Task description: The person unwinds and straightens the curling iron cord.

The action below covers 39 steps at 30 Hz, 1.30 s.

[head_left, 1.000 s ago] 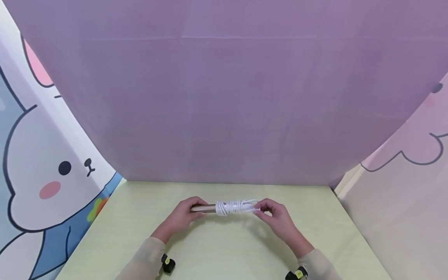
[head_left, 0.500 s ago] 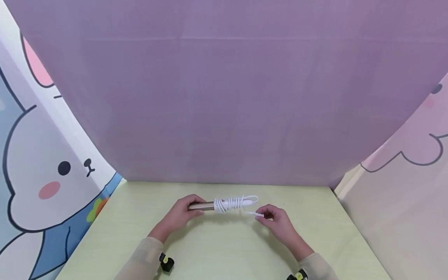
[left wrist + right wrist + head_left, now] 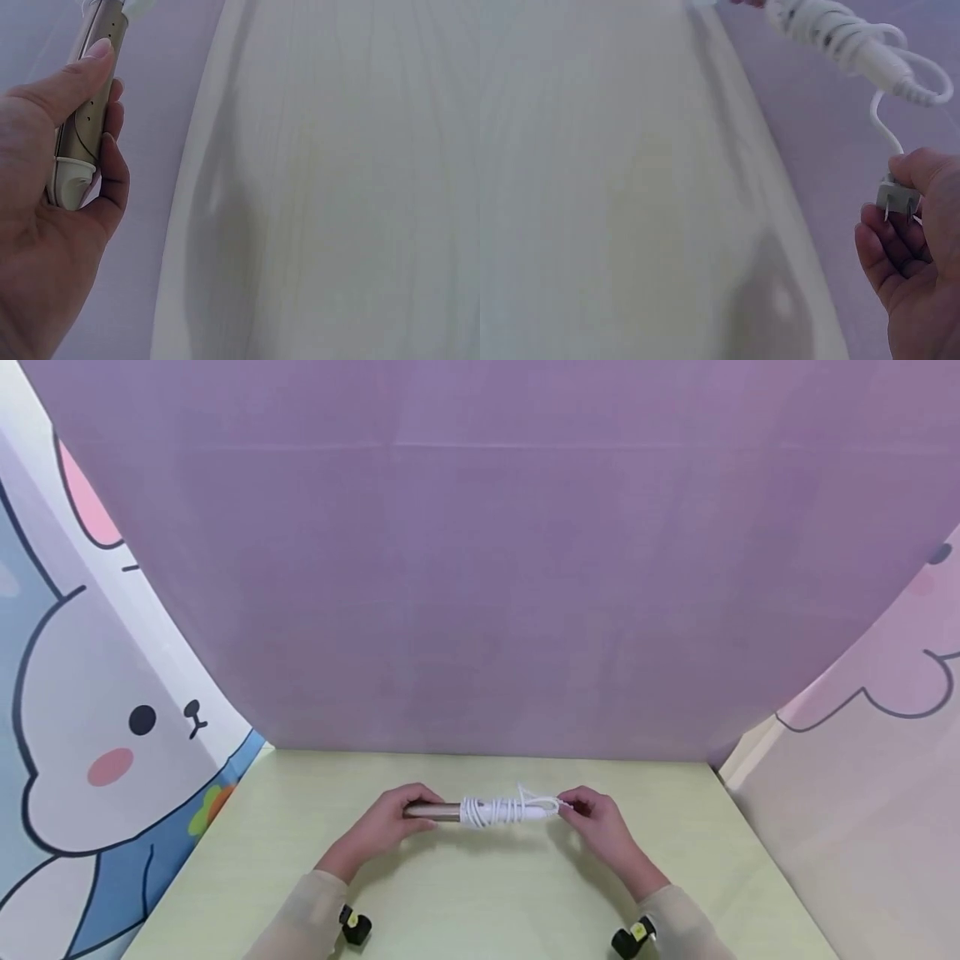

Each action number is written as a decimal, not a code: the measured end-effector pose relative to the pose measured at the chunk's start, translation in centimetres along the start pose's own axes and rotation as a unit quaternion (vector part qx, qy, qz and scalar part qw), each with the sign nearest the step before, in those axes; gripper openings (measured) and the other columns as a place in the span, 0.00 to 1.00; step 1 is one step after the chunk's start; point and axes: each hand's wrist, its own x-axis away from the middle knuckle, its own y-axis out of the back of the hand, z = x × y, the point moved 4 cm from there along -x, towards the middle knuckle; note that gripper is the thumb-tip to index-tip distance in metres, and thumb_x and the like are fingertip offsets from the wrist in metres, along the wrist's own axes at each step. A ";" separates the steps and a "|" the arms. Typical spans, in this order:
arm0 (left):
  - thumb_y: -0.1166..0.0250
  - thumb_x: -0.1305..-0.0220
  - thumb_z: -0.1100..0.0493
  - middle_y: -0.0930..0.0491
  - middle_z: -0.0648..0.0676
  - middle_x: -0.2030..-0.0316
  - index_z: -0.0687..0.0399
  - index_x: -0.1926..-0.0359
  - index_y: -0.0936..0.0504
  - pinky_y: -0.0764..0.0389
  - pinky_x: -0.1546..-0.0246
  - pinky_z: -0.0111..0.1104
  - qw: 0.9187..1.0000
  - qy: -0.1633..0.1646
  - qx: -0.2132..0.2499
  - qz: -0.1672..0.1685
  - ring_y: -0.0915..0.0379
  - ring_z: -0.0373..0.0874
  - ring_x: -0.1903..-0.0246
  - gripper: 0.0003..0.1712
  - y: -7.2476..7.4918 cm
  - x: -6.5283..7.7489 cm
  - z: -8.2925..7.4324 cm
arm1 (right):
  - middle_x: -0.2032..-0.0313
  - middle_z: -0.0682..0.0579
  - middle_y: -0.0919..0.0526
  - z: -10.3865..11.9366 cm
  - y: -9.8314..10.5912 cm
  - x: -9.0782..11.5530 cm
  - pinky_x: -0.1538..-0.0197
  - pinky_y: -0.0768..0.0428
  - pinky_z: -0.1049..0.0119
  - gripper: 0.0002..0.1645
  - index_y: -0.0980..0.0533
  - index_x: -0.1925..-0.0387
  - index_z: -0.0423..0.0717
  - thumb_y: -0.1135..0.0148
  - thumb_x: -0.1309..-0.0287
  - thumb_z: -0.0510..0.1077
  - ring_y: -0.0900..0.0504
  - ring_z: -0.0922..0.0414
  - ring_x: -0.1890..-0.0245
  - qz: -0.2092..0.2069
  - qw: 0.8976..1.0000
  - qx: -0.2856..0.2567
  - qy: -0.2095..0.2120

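Observation:
A slim hair straightener point(image 3: 433, 812) with a gold barrel and white handle is held level above the table. White cord point(image 3: 491, 812) is wound several times about its handle. My left hand point(image 3: 384, 825) grips the gold barrel, thumb on one side and curled fingers on the other; the white tip point(image 3: 73, 184) shows near the palm in the left wrist view. At the handle end, my right hand point(image 3: 606, 833) pinches the white two-pin plug point(image 3: 897, 196) between thumb and fingers. A short free length of cord point(image 3: 883, 124) runs from the plug up to the windings.
The pale wooden table point(image 3: 480, 902) lies under both hands. A purple cloth backdrop point(image 3: 480, 593) rises at its far edge. Cartoon-printed panels stand at the left point(image 3: 82, 718) and right point(image 3: 877, 802). Black wrist cameras are strapped at both sleeves.
My right hand first drew the plug down and away from the handle end, then came back up beside it. A cord loop now stands above the handle. The left hand kept its grip.

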 end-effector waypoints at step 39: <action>0.22 0.31 0.66 0.11 0.50 0.49 0.45 0.43 0.11 0.16 0.49 0.37 0.998 0.001 -0.011 -0.058 0.15 0.44 0.53 0.19 2.1 0.5 -0.4 | 0.63 0.52 0.15 -0.7 0.8 1.5 0.59 0.19 0.69 0.07 0.13 0.54 0.39 0.26 0.30 0.38 0.21 0.62 0.64 0.156 0.985 0.064 -0.032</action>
